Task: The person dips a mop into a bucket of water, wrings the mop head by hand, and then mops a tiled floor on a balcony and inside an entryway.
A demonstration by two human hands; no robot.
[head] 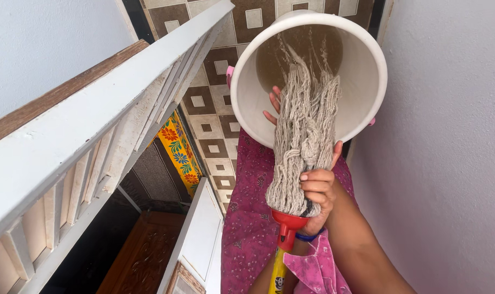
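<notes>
White bucket (367, 81), grey-beige mop strands (304, 136), red collar (289, 222), yellow handle (278, 272), brown-cream chequered tiles (209, 109).

The right hand (317, 193) was raised ahead of the chest, forearm slanting up from the lower right, fingers curled tight in a squeezing grip. The left hand (274, 106) reached further forward, only its fingertips showing, bent inward.

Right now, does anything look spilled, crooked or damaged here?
No spill shows. The white bucket holds brownish, dirty-looking water, and the mop head is squeezed over it by both hands. The banister paint looks worn.
</notes>
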